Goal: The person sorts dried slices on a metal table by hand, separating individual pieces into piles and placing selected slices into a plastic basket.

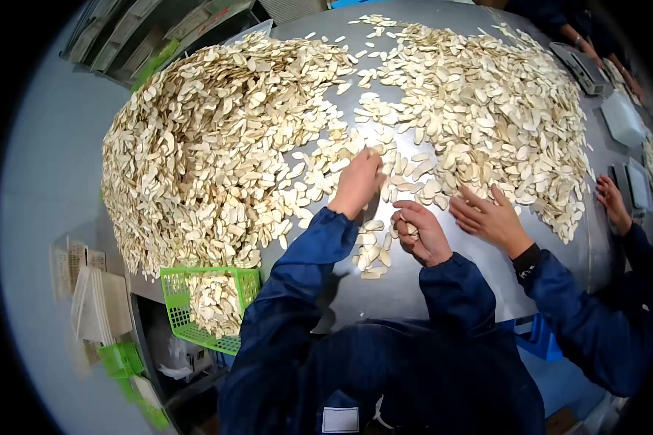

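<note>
My left hand [358,183] reaches over the steel table with its fingers pinched together at loose pale slices, between two big heaps. What it grips, if anything, is hidden under the fingers. Closer to my body, my right hand [422,233] is curled palm up around a few pale dried slices [412,230]. A small pile of slices [371,251] lies on the metal just left of it. The larger left heap [196,145] rises high, while the right heap [486,109] spreads flatter across the table.
A co-worker's hand [490,219] rests at the right heap's near edge, close to my right hand. Another co-worker's hand [614,204] is farther right, by scales [580,69] and a plastic tub [622,118]. A green basket [168,293] holding slices hangs at the table's left front edge.
</note>
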The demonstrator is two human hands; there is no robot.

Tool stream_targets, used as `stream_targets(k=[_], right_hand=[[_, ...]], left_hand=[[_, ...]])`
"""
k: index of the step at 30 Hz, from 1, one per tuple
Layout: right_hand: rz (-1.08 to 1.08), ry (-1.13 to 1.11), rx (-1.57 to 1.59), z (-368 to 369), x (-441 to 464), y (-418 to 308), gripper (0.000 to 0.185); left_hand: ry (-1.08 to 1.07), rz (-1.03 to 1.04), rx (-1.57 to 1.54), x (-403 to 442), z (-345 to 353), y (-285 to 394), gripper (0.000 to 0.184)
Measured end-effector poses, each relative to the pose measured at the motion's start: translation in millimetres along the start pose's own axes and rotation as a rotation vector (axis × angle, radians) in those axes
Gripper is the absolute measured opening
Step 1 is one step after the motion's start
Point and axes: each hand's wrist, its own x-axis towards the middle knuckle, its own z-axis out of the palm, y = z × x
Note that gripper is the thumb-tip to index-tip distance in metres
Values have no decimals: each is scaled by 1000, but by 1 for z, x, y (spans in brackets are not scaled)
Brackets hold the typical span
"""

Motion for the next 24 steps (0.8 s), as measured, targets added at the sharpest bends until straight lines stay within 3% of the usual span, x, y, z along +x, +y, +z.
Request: stream_targets(k=[2,4,6,7,10,14,17,19,22,24], right_hand=[[-12,-36,-39,-3,2,2,21],[30,-55,-107,3,-1,-1,31],[92,-54,-84,8,-3,2,41],[122,-55,-76,10,-3,3,47],[90,-14,-112,12,-1,0,48],[-151,143,-84,2,0,-10,58],[-151,100,-39,-2,-2,-10,40],[-109,14,-57,1,-5,-11,31],[208,-132,-208,21,-18,-20,36],[364,-231,-259,16,-20,-11,46]], left_hand=[[-290,-59,-101,-3,-8,7,24],[-391,-121,-268,-9,-16,3,26],[-81,-243,-146,-14,-31,-4,29],[111,-94,-32,-19,-35,-18,32],[-46,-184,160,-35,-46,-37,31],[-374,-138,-256,-46,-57,-32,27],[-527,-105,-573,-40,-58,-41,26],[-405,-230,-435,-30,-65,-42,25],[-177,-340,-275,-28,-68,-56,27],[-125,-459,-377,-32,-70,-63,29]])
